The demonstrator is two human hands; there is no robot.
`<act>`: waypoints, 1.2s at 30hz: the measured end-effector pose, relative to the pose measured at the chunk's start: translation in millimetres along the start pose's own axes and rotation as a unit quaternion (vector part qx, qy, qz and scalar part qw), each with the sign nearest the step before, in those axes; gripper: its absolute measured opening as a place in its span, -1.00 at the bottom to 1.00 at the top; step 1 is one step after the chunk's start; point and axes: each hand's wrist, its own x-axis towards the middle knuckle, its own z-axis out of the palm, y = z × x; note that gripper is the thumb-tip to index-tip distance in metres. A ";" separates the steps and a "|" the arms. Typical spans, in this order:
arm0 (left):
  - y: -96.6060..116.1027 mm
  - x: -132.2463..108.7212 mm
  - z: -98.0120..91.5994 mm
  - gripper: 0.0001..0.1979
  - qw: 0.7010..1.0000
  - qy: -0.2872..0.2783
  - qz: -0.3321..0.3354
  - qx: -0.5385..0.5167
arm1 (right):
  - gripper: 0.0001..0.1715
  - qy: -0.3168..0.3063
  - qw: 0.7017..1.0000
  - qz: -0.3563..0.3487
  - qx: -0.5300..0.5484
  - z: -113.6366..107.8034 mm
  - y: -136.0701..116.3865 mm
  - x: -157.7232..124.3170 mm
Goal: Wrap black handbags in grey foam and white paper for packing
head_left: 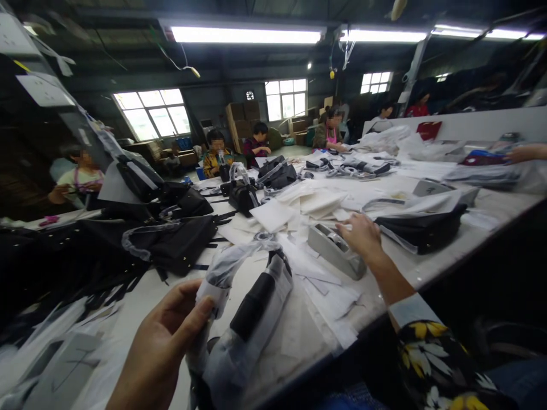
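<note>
My left hand (164,341) grips a black strap wrapped in clear plastic and white paper (252,310), thumb pressed on the wrap near the table's front edge. My right hand (361,236) reaches forward and rests on a grey tape dispenser (335,250) standing on the white table (397,267). Its fingers curl over the dispenser's top. My right sleeve has a yellow flower print.
Black bags (179,242) pile up at the left, another black bag (421,228) lies at the right. White paper sheets (307,205) cover the middle. Several people sit at the far end of the table, and another person's hand (523,152) shows at the right edge.
</note>
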 end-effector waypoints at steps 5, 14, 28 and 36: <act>-1.4 6.8 2.3 -0.51 1.000 -0.013 0.015 -0.008 | -0.56 -0.048 0.990 0.129 -0.037 -1.3 67.1 -0.2; -3.4 11.8 -3.3 -0.46 0.999 -0.047 0.015 -0.006 | -0.65 -0.070 0.979 0.157 0.108 15.4 83.5 -10.4; -7.3 17.9 -4.0 -0.47 0.997 -0.071 0.020 -0.018 | -0.56 0.050 0.956 0.164 0.238 -16.3 85.3 -45.9; -8.0 20.0 -4.8 -0.43 0.997 -0.070 0.018 -0.022 | -0.59 0.102 0.917 0.258 0.287 6.4 110.7 -78.7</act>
